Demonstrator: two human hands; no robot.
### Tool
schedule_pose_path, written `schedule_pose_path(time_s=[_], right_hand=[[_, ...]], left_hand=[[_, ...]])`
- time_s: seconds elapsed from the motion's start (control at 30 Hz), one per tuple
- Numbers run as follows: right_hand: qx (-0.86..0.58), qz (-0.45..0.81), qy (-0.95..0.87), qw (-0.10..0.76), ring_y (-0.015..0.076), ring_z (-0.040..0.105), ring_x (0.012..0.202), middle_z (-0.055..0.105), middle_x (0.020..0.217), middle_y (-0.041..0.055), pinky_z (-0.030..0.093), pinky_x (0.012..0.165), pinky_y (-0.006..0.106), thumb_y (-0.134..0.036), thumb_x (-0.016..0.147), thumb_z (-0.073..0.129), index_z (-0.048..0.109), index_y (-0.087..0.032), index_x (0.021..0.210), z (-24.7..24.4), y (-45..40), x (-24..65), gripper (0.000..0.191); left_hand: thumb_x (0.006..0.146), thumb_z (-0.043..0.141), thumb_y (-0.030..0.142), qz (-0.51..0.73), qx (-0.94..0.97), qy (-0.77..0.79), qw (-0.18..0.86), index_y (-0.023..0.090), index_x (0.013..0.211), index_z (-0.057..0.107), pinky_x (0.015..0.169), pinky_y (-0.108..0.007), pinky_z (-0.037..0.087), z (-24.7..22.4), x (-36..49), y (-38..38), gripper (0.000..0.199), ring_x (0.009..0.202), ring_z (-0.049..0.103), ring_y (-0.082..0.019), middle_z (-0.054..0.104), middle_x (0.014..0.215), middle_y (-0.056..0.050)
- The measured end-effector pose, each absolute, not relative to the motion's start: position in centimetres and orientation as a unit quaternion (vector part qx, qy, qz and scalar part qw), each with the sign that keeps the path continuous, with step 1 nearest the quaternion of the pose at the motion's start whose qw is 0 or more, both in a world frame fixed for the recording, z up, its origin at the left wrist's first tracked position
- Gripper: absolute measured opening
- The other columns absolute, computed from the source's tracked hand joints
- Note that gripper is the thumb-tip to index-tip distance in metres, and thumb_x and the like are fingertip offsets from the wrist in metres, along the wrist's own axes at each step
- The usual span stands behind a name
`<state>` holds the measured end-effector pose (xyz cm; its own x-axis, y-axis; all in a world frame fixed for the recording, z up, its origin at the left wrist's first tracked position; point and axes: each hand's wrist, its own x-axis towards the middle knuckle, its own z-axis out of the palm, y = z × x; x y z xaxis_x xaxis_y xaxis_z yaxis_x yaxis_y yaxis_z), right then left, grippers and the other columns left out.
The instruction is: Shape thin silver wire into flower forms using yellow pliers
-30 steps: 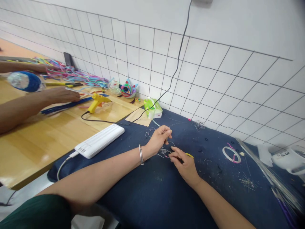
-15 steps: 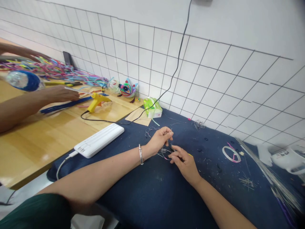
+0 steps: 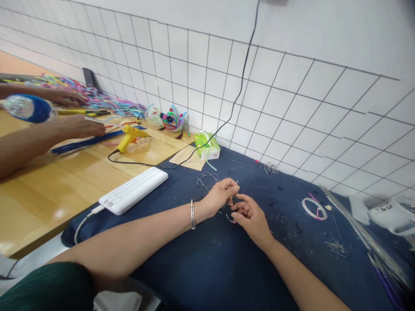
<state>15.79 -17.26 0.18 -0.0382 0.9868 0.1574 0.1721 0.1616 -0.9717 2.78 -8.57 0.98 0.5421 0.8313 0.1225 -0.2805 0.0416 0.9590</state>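
Note:
Over the dark blue cloth (image 3: 207, 268), my left hand (image 3: 223, 194) pinches a thin wire whose tip (image 3: 237, 183) sticks up between thumb and forefinger. Close beside it, my right hand (image 3: 249, 216) has its fingers curled together around thin wire near the left fingertips; exactly what they grip is too small to tell. A thin wire piece with a pink part (image 3: 231, 220) shows just below the right fingertips. Behind my left hand lies a looped, flower-like wire shape (image 3: 207, 180).
White power bank (image 3: 133, 190), yellow glue gun (image 3: 129, 137) and green tissue pack (image 3: 207, 146) lie left and behind. Another person's hands (image 3: 78, 126) rest at the left by colourful pipe cleaners (image 3: 110, 103). On the right are a ring coil (image 3: 314, 209) and a wire bundle (image 3: 356, 224).
My hands have come together, the left moving slightly down and right. The looped wire behind them shows more fully. The other person's far hand has moved right and down.

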Motion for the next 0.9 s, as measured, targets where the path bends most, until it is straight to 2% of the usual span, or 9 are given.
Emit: schedule_pose_path(time_s=[0.3,0.47,0.63,0.8,0.9], right_hand=[[-0.507,0.389,-0.593,0.489,0.0116,0.056,0.073,0.056,0.091,0.0029,0.049,0.069,0.029,-0.018,0.073,0.059,0.043,-0.022,0.114,-0.2,-17.1,15.8,0.044],[-0.497,0.408,-0.578,0.502,0.0146,0.057,0.081,0.056,0.094,0.0042,0.049,0.062,0.026,-0.019,0.074,0.058,0.045,-0.023,0.112,-0.3,-16.9,16.0,0.040],[-0.473,0.465,-0.532,0.527,0.0161,0.060,0.078,0.057,0.090,0.0035,0.050,0.061,0.029,-0.020,0.075,0.059,0.050,-0.021,0.106,0.4,-17.4,15.4,0.032],[-0.457,0.513,-0.470,0.555,0.0158,0.060,0.079,0.057,0.092,0.0036,0.049,0.063,0.028,-0.021,0.074,0.062,0.051,-0.021,0.106,1.6,-18.6,14.1,0.034],[-0.456,0.523,-0.438,0.571,0.0159,0.060,0.082,0.057,0.094,0.0037,0.049,0.064,0.026,-0.021,0.074,0.063,0.050,-0.022,0.107,1.8,-19.0,13.7,0.035]], left_hand=[[0.076,0.059,0.038,0.456,0.465,0.261,0.712,0.015,0.078,0.050,0.049,-0.018,0.043,0.3,2.7,-7.7,0.024,0.051,0.045,-0.005,0.054,0.069,0.000],[0.076,0.059,0.037,0.489,0.432,0.274,0.707,0.015,0.077,0.050,0.051,-0.019,0.045,0.0,2.7,-7.0,0.023,0.053,0.044,-0.005,0.053,0.069,0.000],[0.078,0.054,0.039,0.505,0.503,0.310,0.629,0.017,0.079,0.050,0.045,-0.017,0.043,0.1,2.8,-7.3,0.023,0.052,0.042,-0.006,0.052,0.070,0.000],[0.083,0.045,0.042,0.501,0.588,0.335,0.539,0.019,0.081,0.048,0.041,-0.015,0.039,0.8,2.8,-8.4,0.024,0.057,0.048,-0.009,0.051,0.072,0.001],[0.085,0.040,0.042,0.482,0.614,0.342,0.523,0.019,0.081,0.046,0.040,-0.015,0.034,1.2,2.7,-8.9,0.024,0.048,0.044,-0.006,0.049,0.068,0.003]])
